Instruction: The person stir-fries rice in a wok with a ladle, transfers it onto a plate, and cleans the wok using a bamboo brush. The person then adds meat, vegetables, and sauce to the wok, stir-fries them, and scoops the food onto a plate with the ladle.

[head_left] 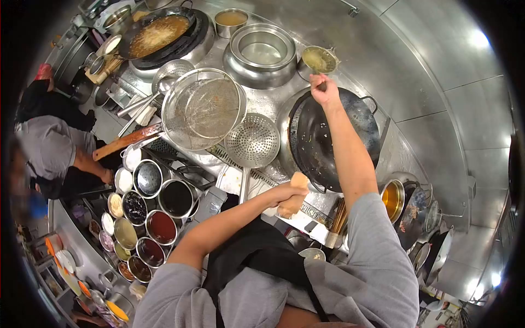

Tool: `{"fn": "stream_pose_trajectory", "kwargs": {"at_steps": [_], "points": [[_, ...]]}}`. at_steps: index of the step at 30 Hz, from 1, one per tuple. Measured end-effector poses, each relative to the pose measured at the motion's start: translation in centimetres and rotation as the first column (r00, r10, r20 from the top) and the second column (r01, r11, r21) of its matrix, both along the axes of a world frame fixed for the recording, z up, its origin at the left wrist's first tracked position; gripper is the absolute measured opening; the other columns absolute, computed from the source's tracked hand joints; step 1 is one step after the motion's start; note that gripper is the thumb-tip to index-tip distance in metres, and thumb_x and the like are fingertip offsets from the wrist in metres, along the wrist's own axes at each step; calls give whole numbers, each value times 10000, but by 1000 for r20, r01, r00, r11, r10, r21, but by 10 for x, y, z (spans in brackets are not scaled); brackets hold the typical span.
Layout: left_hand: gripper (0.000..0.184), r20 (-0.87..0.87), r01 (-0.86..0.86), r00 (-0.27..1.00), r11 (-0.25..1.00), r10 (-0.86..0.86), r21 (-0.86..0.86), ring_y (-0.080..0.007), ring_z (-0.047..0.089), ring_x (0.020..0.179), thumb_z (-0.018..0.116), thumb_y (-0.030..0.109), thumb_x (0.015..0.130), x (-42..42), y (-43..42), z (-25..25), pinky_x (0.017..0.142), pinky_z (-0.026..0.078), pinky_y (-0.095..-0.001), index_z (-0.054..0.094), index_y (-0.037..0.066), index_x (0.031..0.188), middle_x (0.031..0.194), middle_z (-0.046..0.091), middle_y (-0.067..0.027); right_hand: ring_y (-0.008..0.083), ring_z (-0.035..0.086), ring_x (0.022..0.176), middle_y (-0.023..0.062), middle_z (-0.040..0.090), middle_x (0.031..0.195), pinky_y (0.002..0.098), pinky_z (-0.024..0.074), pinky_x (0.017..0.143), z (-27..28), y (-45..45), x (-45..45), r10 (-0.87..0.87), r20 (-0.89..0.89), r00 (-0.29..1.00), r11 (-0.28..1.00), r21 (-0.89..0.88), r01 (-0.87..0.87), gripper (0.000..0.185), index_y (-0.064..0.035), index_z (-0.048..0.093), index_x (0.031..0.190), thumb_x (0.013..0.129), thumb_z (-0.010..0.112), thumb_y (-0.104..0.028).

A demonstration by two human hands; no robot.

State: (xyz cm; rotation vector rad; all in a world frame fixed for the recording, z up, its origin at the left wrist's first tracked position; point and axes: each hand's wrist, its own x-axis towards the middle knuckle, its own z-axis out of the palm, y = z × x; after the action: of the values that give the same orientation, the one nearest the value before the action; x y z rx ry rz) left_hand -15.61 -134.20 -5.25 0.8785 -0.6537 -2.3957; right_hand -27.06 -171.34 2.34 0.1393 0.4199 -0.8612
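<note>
My right hand (326, 91) is stretched out past the wok (339, 136), fingers closed round the handle of a ladle (318, 59). Its round, yellowish bowl is over a metal container at the back of the cooktop; whether the bowl is perforated I cannot tell. Close to the wok's near handle, my left hand (285, 195) grips a folded beige cloth (293, 203). The wok is dark, with small food bits stuck inside. Left of it, a perforated skimmer (252, 140) lies beside a large mesh strainer (203, 109) with a wooden handle.
A steel pot (254, 79) stands behind the strainers. Farther left, a second wok (161, 37) holds bubbling brown liquid. Several sauce containers (162, 227) line the left side, near a co-worker (54, 142). A bamboo brush (338, 221) and a pot of orange liquid (392, 200) are at right.
</note>
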Motion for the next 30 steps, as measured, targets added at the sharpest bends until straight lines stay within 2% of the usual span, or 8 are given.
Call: {"fn": "stream_pose_trajectory", "kwargs": {"at_steps": [5, 8, 12, 15, 21, 25, 27, 30], "points": [[396, -46, 2, 999, 986, 6, 167, -203, 688, 859, 709, 219, 910, 117, 38, 38, 751, 557, -314, 562, 30, 1224, 968, 689, -126, 110, 448, 497, -6, 416, 642, 217, 380, 439, 5, -25, -3, -40, -424, 905, 996, -85, 5, 159, 86, 438, 999, 965, 496, -58], [403, 0, -120, 992, 974, 123, 192, -218, 688, 885, 707, 193, 889, 168, 48, 42, 795, 552, -331, 569, 11, 1221, 970, 689, -126, 118, 487, 462, 13, 488, 616, 227, 374, 424, 51, 9, -7, 24, -990, 141, 918, -34, -396, 116, 16, 537, 948, 915, 579, -87], [431, 54, -226, 974, 951, 219, 209, -217, 684, 885, 677, 152, 854, 199, 45, 37, 800, 552, -347, 550, 18, 1244, 971, 678, -116, 130, 519, 456, 25, 533, 636, 278, 396, 385, -15, 34, -38, -547, -492, -677, 795, -53, -604, 73, -48, 595, 941, 900, 596, -109], [457, 40, -301, 953, 932, 299, 201, -214, 672, 883, 663, 145, 827, 196, 36, 47, 793, 541, -351, 538, 12, 1245, 961, 677, -115, 101, 501, 441, 10, 529, 636, 262, 373, 359, 17, 87, 9, -383, -924, -13, 849, -346, -399, 58, -77, 593, 932, 899, 623, -113], [500, 45, -356, 933, 934, 356, -2, -190, 651, 920, 759, 157, 831, 173, 27, 93, 833, 530, -343, 535, 17, 1256, 984, 667, -91, 62, 455, 441, -40, 496, 644, 235, 336, 366, -3, 89, 75, -211, -949, 235, 854, -296, -428, 143, -64, 589, 1085, 952, 602, -114], [552, 20, -457, 889, 889, 458, -40, -175, 643, 888, 781, 138, 822, 156, 29, 129, 745, 546, -318, 509, 30, 1290, 1053, 672, -113, 55, 437, 439, -39, 465, 637, 223, 322, 375, -9, 68, 72, 81, -307, 948, 966, -212, -151, 162, 23, 560, 1099, 980, 518, -78], [529, -46, -520, 854, 853, 518, -42, -188, 639, 807, 726, 172, 843, 152, 29, 138, 698, 556, -319, 497, 25, 1296, 1041, 675, -154, 52, 426, 438, -35, 457, 636, 217, 319, 381, -3, 80, 60, 92, 203, 975, 991, -110, -70, 174, 64, 541, 1095, 988, 478, -58], [527, -112, -586, 808, 808, 579, -56, -205, 638, 748, 670, 246, 852, 148, 20, 164, 673, 566, -327, 492, 23, 1295, 998, 672, -187, 63, 430, 435, -29, 457, 624, 235, 346, 396, 20, 139, 45, 155, 277, 948, 969, -228, -92, 162, 55, 543, 1034, 952, 446, -45]]}}
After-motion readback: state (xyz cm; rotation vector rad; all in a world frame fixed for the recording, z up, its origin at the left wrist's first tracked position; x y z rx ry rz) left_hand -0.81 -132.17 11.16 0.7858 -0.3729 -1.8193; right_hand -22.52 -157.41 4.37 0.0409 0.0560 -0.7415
